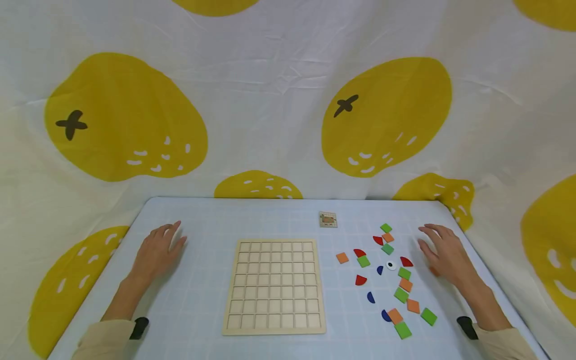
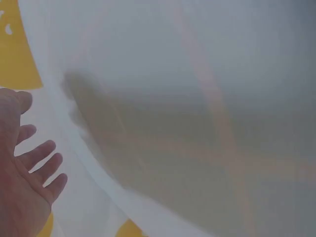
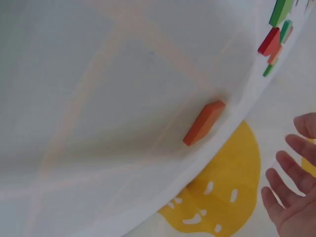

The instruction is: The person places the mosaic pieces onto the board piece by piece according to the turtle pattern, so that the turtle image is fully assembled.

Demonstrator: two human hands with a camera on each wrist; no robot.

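My left hand hovers over the left side of the table, fingers relaxed and holding nothing. On the right side my right hand is also empty, its fingers loosely spread; an orange square tile lies beneath it, mostly hidden in the head view. A pale wooden grid board with vacant square cells lies between the hands. Between board and right hand are scattered green square tiles, orange square tiles, red quarter-circle pieces, blue half-circle pieces and a round white eye piece.
A small picture card lies behind the board's right corner. The pale table ends at a back edge, where a white curtain with yellow fruit prints hangs. Dark bands sit at both wrists.
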